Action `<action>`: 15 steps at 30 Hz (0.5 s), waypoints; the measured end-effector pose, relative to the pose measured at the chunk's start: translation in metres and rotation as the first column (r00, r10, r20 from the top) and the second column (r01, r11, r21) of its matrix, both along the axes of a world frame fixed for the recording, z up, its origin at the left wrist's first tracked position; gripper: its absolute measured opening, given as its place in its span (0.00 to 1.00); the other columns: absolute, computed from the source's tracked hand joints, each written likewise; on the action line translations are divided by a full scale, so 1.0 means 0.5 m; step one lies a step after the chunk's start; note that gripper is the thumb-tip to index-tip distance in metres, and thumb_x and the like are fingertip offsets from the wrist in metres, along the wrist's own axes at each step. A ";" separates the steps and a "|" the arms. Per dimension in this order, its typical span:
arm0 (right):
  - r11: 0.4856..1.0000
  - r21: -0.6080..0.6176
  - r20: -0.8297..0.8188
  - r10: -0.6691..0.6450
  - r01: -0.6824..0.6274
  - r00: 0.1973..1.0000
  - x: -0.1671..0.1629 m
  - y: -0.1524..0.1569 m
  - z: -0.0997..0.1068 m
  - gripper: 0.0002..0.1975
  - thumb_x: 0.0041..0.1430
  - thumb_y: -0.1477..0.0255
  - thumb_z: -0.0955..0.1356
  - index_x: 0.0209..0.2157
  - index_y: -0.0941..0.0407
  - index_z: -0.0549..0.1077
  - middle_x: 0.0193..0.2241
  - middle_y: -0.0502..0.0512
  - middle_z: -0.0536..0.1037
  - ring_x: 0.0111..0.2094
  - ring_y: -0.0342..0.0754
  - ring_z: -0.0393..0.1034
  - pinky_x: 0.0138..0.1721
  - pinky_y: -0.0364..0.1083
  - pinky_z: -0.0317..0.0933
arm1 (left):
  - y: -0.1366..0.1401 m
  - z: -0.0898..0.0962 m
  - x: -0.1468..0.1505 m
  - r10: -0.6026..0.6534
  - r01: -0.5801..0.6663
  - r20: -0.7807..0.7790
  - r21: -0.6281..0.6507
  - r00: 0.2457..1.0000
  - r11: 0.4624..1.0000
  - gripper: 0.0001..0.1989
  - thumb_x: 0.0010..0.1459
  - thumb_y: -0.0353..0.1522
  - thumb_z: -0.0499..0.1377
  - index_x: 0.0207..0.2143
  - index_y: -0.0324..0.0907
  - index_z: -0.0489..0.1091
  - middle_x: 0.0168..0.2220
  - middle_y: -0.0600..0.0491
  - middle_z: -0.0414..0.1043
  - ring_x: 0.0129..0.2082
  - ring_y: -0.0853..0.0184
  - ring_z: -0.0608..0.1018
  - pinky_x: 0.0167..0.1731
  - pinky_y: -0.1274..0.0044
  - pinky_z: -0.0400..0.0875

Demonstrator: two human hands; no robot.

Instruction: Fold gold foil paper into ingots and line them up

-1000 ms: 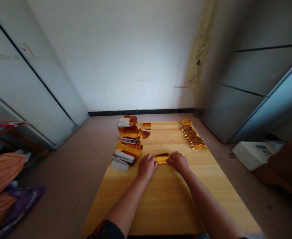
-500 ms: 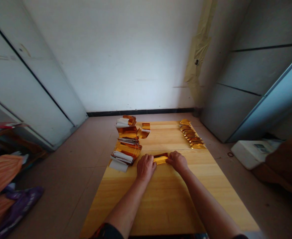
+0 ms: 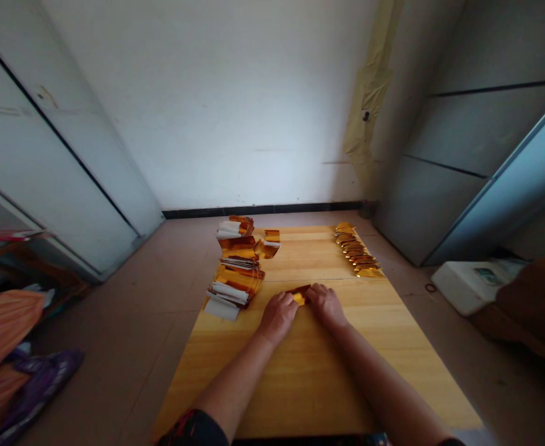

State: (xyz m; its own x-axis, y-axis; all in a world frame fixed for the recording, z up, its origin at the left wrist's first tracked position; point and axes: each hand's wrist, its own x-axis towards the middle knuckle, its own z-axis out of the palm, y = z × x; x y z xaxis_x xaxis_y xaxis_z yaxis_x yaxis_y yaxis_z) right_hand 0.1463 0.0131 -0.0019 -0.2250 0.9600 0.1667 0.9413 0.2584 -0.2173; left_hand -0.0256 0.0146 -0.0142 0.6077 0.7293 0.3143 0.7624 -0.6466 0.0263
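Near the middle of the wooden table (image 3: pixel 309 371), a partly folded sheet of gold foil paper (image 3: pixel 299 298) lies between my two hands. My left hand (image 3: pixel 279 314) is closed on its left end, fingers bent over it. On the right end, my right hand (image 3: pixel 327 305) grips the paper the same way. Both hands cover much of the sheet. To the left lie loose stacks of gold paper (image 3: pixel 242 280) with whitish backs. A row of folded gold paper pieces (image 3: pixel 357 253) overlaps along the table's right side.
Two small gold sheets (image 3: pixel 267 249) lie beside the stacks at the far left. A white wall (image 3: pixel 254 124) stands behind the table. Cabinets flank both sides. Orange and purple bags (image 3: pixel 35 384) sit at left, a white box (image 3: pixel 467 285) at right.
My hands have come closer together over the gold paper, the left moving right and the right slightly left. Less of the sheet shows between them.
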 end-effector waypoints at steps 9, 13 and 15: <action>0.978 -0.103 -0.090 -0.191 0.182 0.977 -0.023 0.006 0.004 0.07 0.57 0.74 0.63 0.30 0.55 0.73 0.33 0.53 0.74 0.34 0.43 0.68 0.33 0.40 0.51 | -0.036 -0.008 -0.019 0.032 -0.033 0.038 0.006 0.999 0.999 0.11 0.60 0.25 0.49 0.33 0.40 0.70 0.32 0.50 0.69 0.35 0.65 0.71 0.36 0.74 0.67; 0.968 -0.096 -0.088 -0.242 0.233 0.966 -0.037 -0.001 0.006 0.07 0.52 0.66 0.68 0.30 0.55 0.71 0.32 0.53 0.73 0.35 0.45 0.67 0.34 0.42 0.51 | -0.040 -0.011 -0.020 0.040 -0.040 0.058 -0.010 0.997 0.999 0.12 0.60 0.25 0.48 0.33 0.40 0.71 0.34 0.50 0.69 0.36 0.65 0.71 0.39 0.74 0.68; 0.961 -0.102 -0.073 -0.265 0.257 0.962 -0.044 -0.003 0.008 0.10 0.50 0.64 0.70 0.31 0.55 0.71 0.33 0.53 0.73 0.36 0.47 0.67 0.34 0.42 0.51 | -0.043 -0.011 -0.018 0.059 -0.058 0.066 -0.025 0.996 0.998 0.12 0.60 0.24 0.48 0.34 0.41 0.71 0.35 0.50 0.70 0.37 0.65 0.71 0.40 0.74 0.68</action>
